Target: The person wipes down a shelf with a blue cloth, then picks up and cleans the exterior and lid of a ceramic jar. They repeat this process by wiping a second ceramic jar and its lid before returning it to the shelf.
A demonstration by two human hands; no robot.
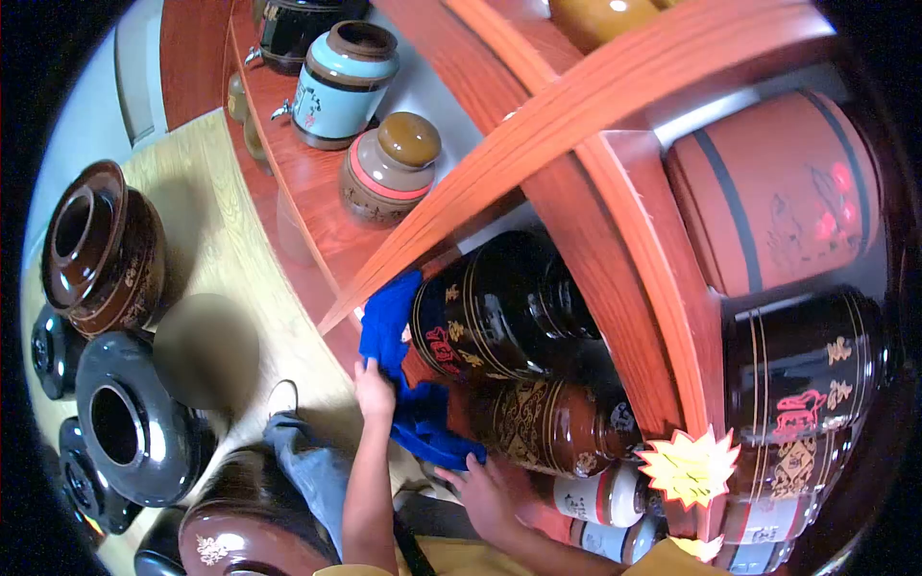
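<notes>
A blue cloth (423, 415) stretches between my two hands, along the front of a shelf holding jars. My left hand (373, 389) has its fingers pressed on the cloth's upper part. At the lower right end of the cloth is my right hand (477, 488), its fingers apart and touching the cloth's edge. Just beyond the cloth, a large black jar (495, 307) with gold and red markings lies close to its upper end. A brown patterned jar (547, 422) stands beside the black one.
Red wooden shelving (615, 221) curves across the view. A light blue jar (341, 86) and a lidded jar (389, 173) stand on its upper left shelf. Large dark jars (139, 422) stand on the floor at left. A yellow star-shaped tag (690, 468) hangs at right.
</notes>
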